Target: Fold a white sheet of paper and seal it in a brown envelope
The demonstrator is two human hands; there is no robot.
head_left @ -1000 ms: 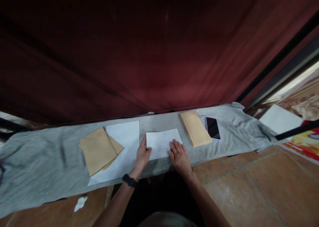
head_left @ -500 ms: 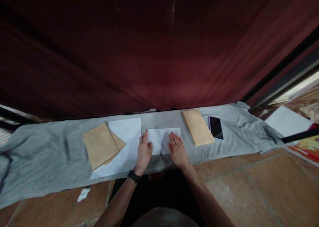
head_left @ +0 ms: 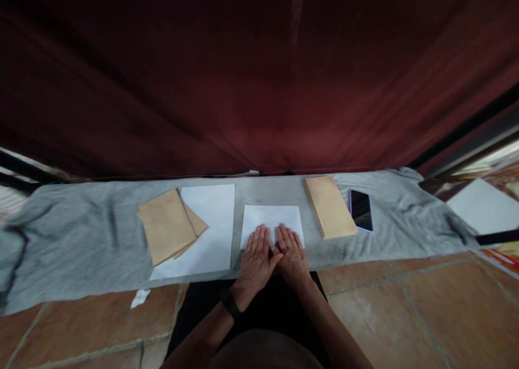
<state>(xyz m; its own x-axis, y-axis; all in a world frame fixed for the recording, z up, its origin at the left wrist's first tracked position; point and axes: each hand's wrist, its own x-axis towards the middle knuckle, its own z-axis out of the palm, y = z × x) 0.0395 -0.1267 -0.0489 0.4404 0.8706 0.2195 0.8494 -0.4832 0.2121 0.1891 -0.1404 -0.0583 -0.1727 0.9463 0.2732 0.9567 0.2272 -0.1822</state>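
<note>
A small white sheet of paper (head_left: 271, 216), which looks folded, lies on the grey cloth in front of me. Both palms face down on its near edge. My left hand (head_left: 256, 256) is flat with fingers stretched out over the paper's lower left. Beside it my right hand (head_left: 292, 254) lies flat on the lower right, and the thumbs meet or overlap between them. The paper's near edge is hidden under the hands. To the left are larger white sheets (head_left: 217, 217), partly covered by brown envelopes (head_left: 168, 228).
A stack of brown envelopes (head_left: 330, 207) sits right of the paper, with a dark-screened phone (head_left: 360, 210) beside it. Grey cloth (head_left: 93, 239) covers the long narrow surface. A dark red curtain (head_left: 259, 88) hangs behind it. A white scrap (head_left: 140, 298) lies on the tiled floor.
My left hand has moved from the paper's left edge onto its near edge, flattening out. My right hand has shifted slightly nearer to me, and the hands now meet. The view has shifted slightly.
</note>
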